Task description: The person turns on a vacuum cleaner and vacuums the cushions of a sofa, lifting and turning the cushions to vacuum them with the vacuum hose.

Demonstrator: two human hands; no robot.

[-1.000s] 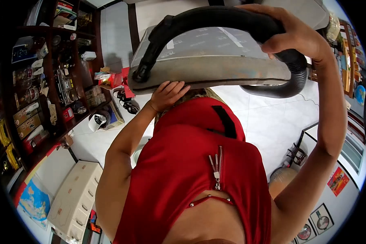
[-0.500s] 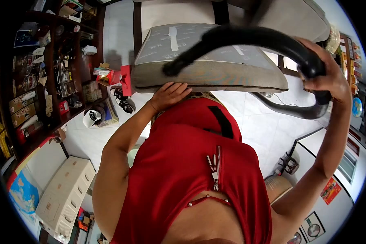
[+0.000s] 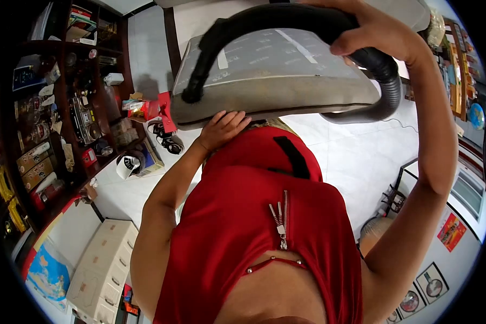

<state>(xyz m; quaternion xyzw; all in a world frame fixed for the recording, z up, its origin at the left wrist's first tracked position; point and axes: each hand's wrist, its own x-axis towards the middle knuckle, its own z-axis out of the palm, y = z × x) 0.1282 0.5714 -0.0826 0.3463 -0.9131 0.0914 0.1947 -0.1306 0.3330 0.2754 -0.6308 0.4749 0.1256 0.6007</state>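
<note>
A large sofa cushion [image 3: 286, 97] lies in front of my body, its grey printed underside up and its brown fabric side facing me. My left hand [image 3: 224, 128] holds the near edge of this cushion, fingers over the piping and the thumb hidden. My right hand [image 3: 375, 35] is closed round the curved black tube of a vacuum cleaner hose [image 3: 278, 17]. The tube arches over the cushion, and its brush end [image 3: 192, 95] is at the left part of the brown side. The ribbed hose bends down at the right and passes behind the cushion's right end.
Dark shelves [image 3: 65, 89] full of small goods stand at the left. Shoes [image 3: 165, 141], a red box [image 3: 166, 112] and a bin [image 3: 129, 164] are on the white tiled floor [image 3: 329, 146]. A white drawer cabinet [image 3: 102, 264] is at the lower left.
My right hand has moved left and up with the vacuum tube. The brush end has shifted left along the cushion's side. My left hand stays on the cushion edge.
</note>
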